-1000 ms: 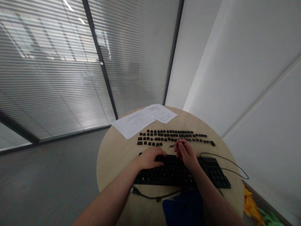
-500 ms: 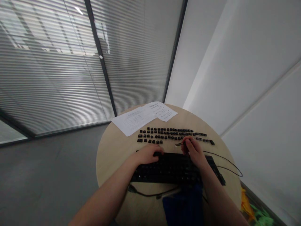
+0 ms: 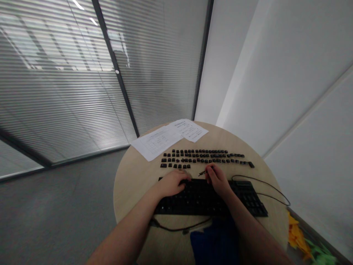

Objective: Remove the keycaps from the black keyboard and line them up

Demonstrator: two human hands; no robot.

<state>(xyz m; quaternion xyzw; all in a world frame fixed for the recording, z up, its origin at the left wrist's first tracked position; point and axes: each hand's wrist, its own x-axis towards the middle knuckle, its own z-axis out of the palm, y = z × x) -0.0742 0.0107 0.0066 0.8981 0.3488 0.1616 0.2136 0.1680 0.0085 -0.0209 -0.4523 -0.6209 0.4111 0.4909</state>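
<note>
My right grip [image 3: 219, 180] pinches a thin tool [image 3: 202, 172], left grip [image 3: 173, 183] released, flat on the keyboard [image 3: 198, 202]; a slip might scatter keycaps [image 3: 201, 156] beyond it.

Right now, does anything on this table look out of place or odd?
Yes. Many black keycaps lie in rows on the table beyond the keyboard, not on it. One stray keycap at the right end sits apart. The right hand pinches a thin tool; the left hand rests on the keyboard.
</note>
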